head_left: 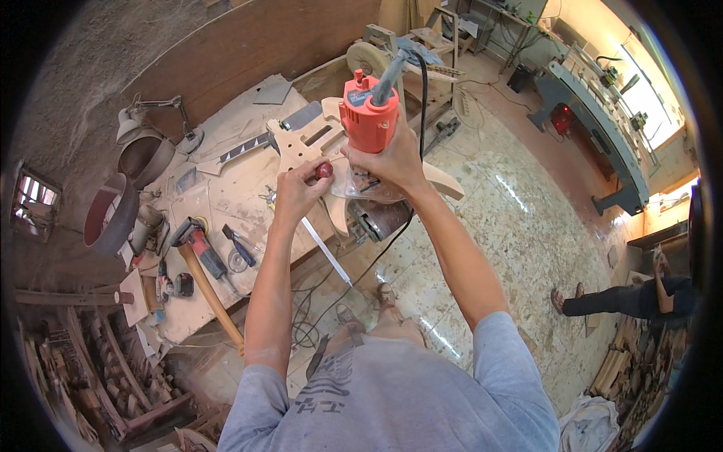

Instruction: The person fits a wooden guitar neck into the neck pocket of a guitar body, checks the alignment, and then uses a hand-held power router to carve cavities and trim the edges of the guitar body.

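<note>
My right hand is wrapped round the orange motor housing of a handheld router, which stands upright over a pale wooden guitar body. A clear base or guard shows below the housing; the cutter is hidden. My left hand is closed on a round dark red knob beside the router. Whether the knob joins the router's base is hard to tell. The guitar body has routed cavities and small holes, and lies at the right edge of the workbench. A metal cylinder sits below its near side.
A black power cord rises from the router and hangs beside my right arm. An angle grinder, a cordless drill, a long wooden handle and a desk lamp occupy the bench's left. Another person is at the far right.
</note>
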Tool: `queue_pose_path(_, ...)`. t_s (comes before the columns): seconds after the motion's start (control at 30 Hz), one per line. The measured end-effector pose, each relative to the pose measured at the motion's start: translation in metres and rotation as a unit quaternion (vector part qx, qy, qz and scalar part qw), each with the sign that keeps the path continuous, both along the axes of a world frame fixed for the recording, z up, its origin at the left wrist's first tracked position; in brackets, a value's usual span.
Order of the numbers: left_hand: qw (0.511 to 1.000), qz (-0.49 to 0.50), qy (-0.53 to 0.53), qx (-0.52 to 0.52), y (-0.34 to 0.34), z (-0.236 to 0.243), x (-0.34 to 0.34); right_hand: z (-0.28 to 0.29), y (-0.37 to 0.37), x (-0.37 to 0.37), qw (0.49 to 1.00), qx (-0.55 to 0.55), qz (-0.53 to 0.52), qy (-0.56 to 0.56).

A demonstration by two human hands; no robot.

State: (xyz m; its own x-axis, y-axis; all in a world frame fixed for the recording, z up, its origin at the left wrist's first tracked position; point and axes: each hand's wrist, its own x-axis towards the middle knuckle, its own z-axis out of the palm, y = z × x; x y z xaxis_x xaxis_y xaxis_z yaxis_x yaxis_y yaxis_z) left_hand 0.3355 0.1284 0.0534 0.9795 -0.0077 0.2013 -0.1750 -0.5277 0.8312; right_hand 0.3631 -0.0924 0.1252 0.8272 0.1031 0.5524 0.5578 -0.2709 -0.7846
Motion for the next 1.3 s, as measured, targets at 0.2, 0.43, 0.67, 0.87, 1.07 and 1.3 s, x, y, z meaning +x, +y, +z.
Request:
queue_pose_path(0.2, 0.999, 0.001, -0.048, -0.019, 0.005, -0.011, 0.003, -0.002, 0.003, 0.006, 1.0, -0.014, 0.002, -0.015)
queue_pose_path(0.43, 0.999, 0.008, -0.041, -0.001, 0.003, -0.012, 0.004, -0.001, 0.004, 0.005, 0.999, -0.015, -0.01, -0.03)
queue_pose_path(0.67, 0.999, -0.001, -0.032, -0.023, 0.001, -0.011, 0.004, -0.001, 0.001, 0.001, 0.999, -0.01, -0.015, -0.03)
queue_pose_path(0.87, 1.0, -0.005, -0.018, -0.023, 0.001, -0.009, 0.002, -0.002, 0.001, 0.0, 0.999, -0.015, -0.02, -0.031)
queue_pose_path(1.07, 0.999, -0.014, -0.014, -0.025, 0.002, -0.006, 0.003, 0.001, 0.002, -0.004, 1.0, -0.003, -0.022, -0.021)
queue_pose_path(1.3, 1.0, -0.015, -0.006, -0.024, 0.002, -0.006, 0.002, -0.001, 0.004, -0.007, 0.999, -0.012, -0.038, -0.016)
